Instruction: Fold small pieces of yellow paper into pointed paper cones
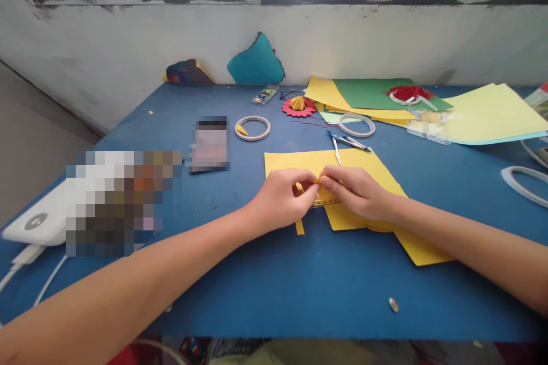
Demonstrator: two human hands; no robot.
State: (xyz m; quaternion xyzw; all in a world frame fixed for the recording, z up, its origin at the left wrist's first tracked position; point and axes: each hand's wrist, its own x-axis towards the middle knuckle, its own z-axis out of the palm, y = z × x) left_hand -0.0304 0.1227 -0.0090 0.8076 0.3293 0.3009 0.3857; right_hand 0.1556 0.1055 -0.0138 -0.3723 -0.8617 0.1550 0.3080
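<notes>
Near the middle of the table, my left hand (285, 197) and my right hand (359, 191) meet fingertip to fingertip, both closed. Between them they pinch a small folded piece of yellow paper (318, 181), mostly hidden by the fingers. A narrow yellow paper strip (300, 227) shows below my left hand. Under the hands lies a clear plastic ruler (327, 201), partly covered. Yellow paper sheets (379, 174) spread beneath and behind my right hand. Just beyond the hands, a compass (349, 141) with blue and white parts rests by the sheets' far edge.
Rolls of tape (268, 129) (373, 126) lie farther back, near a red and yellow paper flower (298, 105). Green paper (377, 91) and pale yellow sheets (488, 114) are stacked back right. A white power bank (38, 219) with cables sits left, beside blurred items.
</notes>
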